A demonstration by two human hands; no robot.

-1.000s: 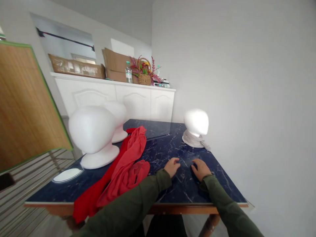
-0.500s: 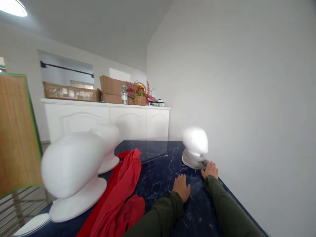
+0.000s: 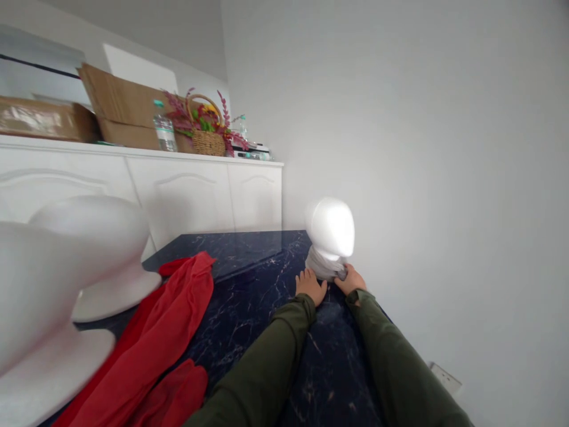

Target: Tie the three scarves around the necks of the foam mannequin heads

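A white mannequin head [image 3: 332, 225] stands upright at the far right of the dark table, with a grey scarf [image 3: 320, 265] wrapped round its neck. At the scarf's near left side is my left hand [image 3: 311, 287], its fingers stretched out and spread, palm down at the lower edge of the cloth. My right hand [image 3: 352, 280] is closed on the scarf at the right of the neck; its fingertips are partly hidden by the cloth.
A red cloth [image 3: 164, 332] lies crumpled along the table's [image 3: 240, 308] left. Two more white mannequin heads [image 3: 100, 237] stand there. A white cabinet [image 3: 191, 196] behind carries cardboard boxes [image 3: 128, 101], a water bottle [image 3: 164, 130] and a flower basket [image 3: 208, 142]. The wall [image 3: 400, 148] borders the right side.
Both hands have moved forward to the scarf, and the right has closed on it. The view has turned right and down. The mannequin head remains at the far right of the table.
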